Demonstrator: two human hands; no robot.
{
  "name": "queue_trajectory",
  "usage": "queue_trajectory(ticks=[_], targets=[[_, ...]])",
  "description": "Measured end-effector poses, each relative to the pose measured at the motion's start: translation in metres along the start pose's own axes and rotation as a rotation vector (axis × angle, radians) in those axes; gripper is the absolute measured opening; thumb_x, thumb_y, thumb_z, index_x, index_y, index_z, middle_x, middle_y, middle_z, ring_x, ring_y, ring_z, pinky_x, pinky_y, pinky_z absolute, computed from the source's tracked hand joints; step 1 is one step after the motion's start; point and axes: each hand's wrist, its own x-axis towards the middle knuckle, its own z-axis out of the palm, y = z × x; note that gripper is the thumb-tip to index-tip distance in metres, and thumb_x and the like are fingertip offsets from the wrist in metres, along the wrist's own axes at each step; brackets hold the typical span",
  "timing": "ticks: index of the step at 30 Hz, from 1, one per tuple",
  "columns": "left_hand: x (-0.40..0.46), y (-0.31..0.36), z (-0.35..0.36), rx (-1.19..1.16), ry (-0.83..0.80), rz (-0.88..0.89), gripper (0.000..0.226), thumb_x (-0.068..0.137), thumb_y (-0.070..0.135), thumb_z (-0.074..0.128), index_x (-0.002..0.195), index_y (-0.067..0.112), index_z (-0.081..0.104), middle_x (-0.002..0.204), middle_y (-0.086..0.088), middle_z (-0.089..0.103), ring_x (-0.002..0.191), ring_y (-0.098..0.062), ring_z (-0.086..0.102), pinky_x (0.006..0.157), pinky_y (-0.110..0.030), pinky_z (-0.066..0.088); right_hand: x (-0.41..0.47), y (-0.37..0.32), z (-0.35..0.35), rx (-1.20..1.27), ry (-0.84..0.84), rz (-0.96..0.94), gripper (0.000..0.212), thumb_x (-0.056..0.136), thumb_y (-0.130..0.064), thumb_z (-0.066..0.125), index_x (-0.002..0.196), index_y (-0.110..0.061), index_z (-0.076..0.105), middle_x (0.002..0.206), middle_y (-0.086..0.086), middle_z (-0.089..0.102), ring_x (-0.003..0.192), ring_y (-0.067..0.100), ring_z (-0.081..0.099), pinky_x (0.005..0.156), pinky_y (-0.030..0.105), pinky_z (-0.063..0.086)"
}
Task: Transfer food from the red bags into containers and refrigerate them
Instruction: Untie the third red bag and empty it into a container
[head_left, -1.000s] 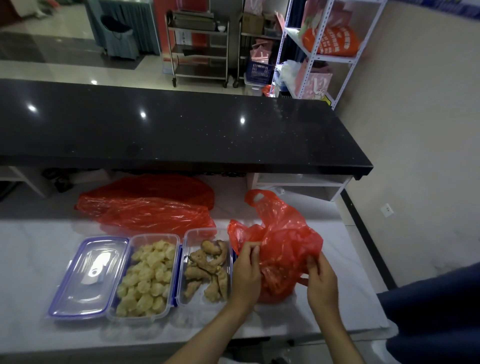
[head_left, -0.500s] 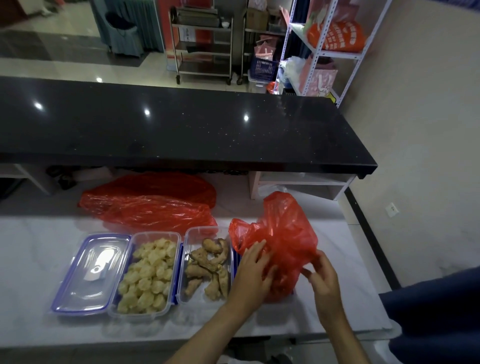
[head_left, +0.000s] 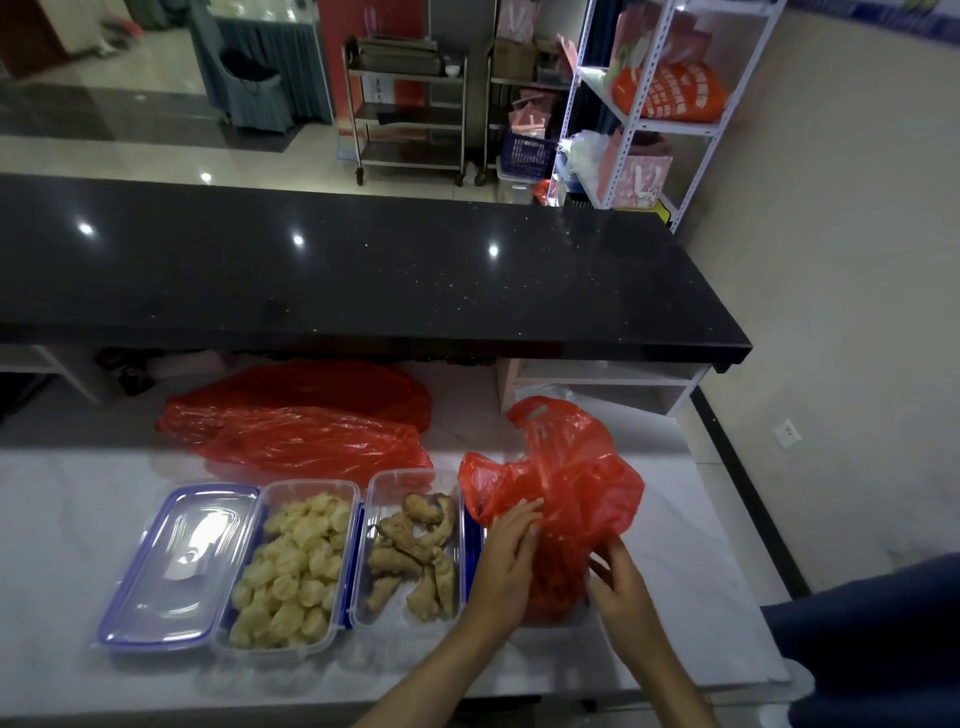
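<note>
A crumpled red bag (head_left: 571, 483) stands on the white marble counter (head_left: 701, 597), right of two clear containers. My left hand (head_left: 506, 561) presses its left side with fingers spread. My right hand (head_left: 621, 592) pinches the bag's lower right. One container (head_left: 410, 551) holds several brown fried pieces. The other container (head_left: 291, 566) is full of pale yellow pieces. A blue-rimmed lid (head_left: 179, 566) lies flat at the left. What the bag holds is hidden.
Two more red bags (head_left: 296, 421) lie flat behind the containers. A black raised countertop (head_left: 363, 270) overhangs the back of the counter. A white shelf rack (head_left: 670, 93) and metal carts (head_left: 410, 104) stand beyond. The counter ends just right of the bag.
Both hands have kept working the red bag; its top has risen and spread again, and my right hand has moved lower on the bag's side.
</note>
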Motion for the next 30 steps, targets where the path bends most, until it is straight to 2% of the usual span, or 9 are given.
queue_trajectory(ticks=[4, 6, 8, 11, 13, 17, 20, 23, 30], targets=[[-0.002, -0.004, -0.001, -0.004, -0.021, -0.045, 0.032, 0.109, 0.041, 0.043, 0.137, 0.047, 0.055, 0.151, 0.023, 0.047, 0.143, 0.008, 0.035, 0.126, -0.039, 0.029, -0.008, -0.001, 0.008, 0.027, -0.126, 0.014, 0.063, 0.098, -0.011, 0.065, 0.14, -0.046, 0.034, 0.136, -0.027, 0.049, 0.124, -0.005, 0.052, 0.089, 0.005, 0.048], [-0.003, -0.005, 0.0, 0.087, -0.016, -0.005, 0.032, 0.108, 0.042, 0.045, 0.139, 0.046, 0.053, 0.156, 0.025, 0.039, 0.148, 0.01, 0.022, 0.129, -0.039, 0.02, -0.006, -0.003, 0.013, 0.017, -0.069, 0.007, 0.058, 0.094, -0.027, 0.071, 0.14, -0.044, 0.041, 0.131, -0.028, 0.057, 0.12, -0.007, 0.057, 0.094, 0.013, 0.05], [-0.006, -0.007, 0.001, 0.221, 0.013, 0.062, 0.038, 0.104, 0.052, 0.047, 0.142, 0.048, 0.051, 0.161, 0.025, 0.029, 0.152, 0.006, 0.011, 0.128, -0.036, 0.013, -0.003, -0.003, 0.016, -0.001, 0.004, -0.009, 0.046, 0.097, -0.023, 0.067, 0.138, -0.038, 0.05, 0.128, -0.023, 0.063, 0.118, -0.004, 0.061, 0.099, 0.022, 0.052], [-0.01, -0.011, 0.002, 0.34, 0.008, 0.089, 0.055, 0.1, 0.065, 0.043, 0.153, 0.052, 0.033, 0.168, 0.023, 0.012, 0.155, 0.002, 0.001, 0.127, -0.036, 0.008, -0.001, -0.004, 0.015, 0.015, 0.058, -0.017, 0.03, 0.102, -0.016, 0.058, 0.127, -0.033, 0.062, 0.123, -0.014, 0.07, 0.112, -0.001, 0.066, 0.1, 0.02, 0.053], [-0.011, -0.012, 0.004, 0.355, 0.0, 0.12, 0.048, 0.106, 0.052, 0.039, 0.151, 0.062, 0.027, 0.169, 0.022, 0.01, 0.156, 0.001, -0.003, 0.13, -0.041, 0.009, -0.002, -0.007, 0.016, 0.018, 0.067, -0.008, 0.025, 0.103, -0.018, 0.056, 0.121, -0.033, 0.066, 0.12, -0.012, 0.072, 0.11, 0.001, 0.067, 0.097, 0.017, 0.052], [-0.012, -0.005, 0.006, 0.208, 0.072, 0.117, 0.056, 0.112, 0.03, 0.036, 0.136, 0.08, 0.028, 0.163, 0.028, 0.026, 0.156, 0.0, 0.013, 0.129, -0.046, 0.019, -0.007, -0.012, 0.019, 0.046, 0.079, 0.022, 0.022, 0.104, -0.026, 0.053, 0.12, -0.03, 0.068, 0.117, -0.011, 0.074, 0.11, 0.006, 0.068, 0.101, 0.028, 0.053], [-0.015, 0.008, 0.006, 0.045, 0.092, 0.115, 0.053, 0.111, 0.026, 0.039, 0.134, 0.074, 0.041, 0.152, 0.038, 0.037, 0.149, 0.003, 0.029, 0.127, -0.041, 0.027, -0.01, -0.02, 0.016, 0.066, 0.152, -0.007, 0.021, 0.101, -0.03, 0.054, 0.111, -0.028, 0.073, 0.104, -0.013, 0.078, 0.1, 0.005, 0.071, 0.092, 0.026, 0.056], [-0.018, 0.02, 0.006, -0.037, 0.099, 0.148, 0.045, 0.111, 0.024, 0.04, 0.138, 0.059, 0.051, 0.151, 0.029, 0.046, 0.147, 0.0, 0.037, 0.125, -0.038, 0.03, -0.015, -0.027, 0.014, 0.053, 0.209, -0.079, 0.024, 0.097, -0.037, 0.052, 0.106, -0.03, 0.073, 0.097, -0.016, 0.077, 0.095, 0.004, 0.071, 0.084, 0.019, 0.055], [-0.025, 0.031, -0.003, -0.03, -0.022, 0.098, 0.038, 0.109, 0.04, 0.04, 0.143, 0.057, 0.044, 0.154, 0.029, 0.041, 0.145, 0.006, 0.034, 0.124, -0.034, 0.031, -0.023, -0.039, 0.011, 0.059, 0.344, -0.185, 0.027, 0.092, -0.042, 0.058, 0.1, -0.022, 0.075, 0.092, -0.005, 0.076, 0.089, 0.011, 0.071, 0.078, 0.027, 0.059]])
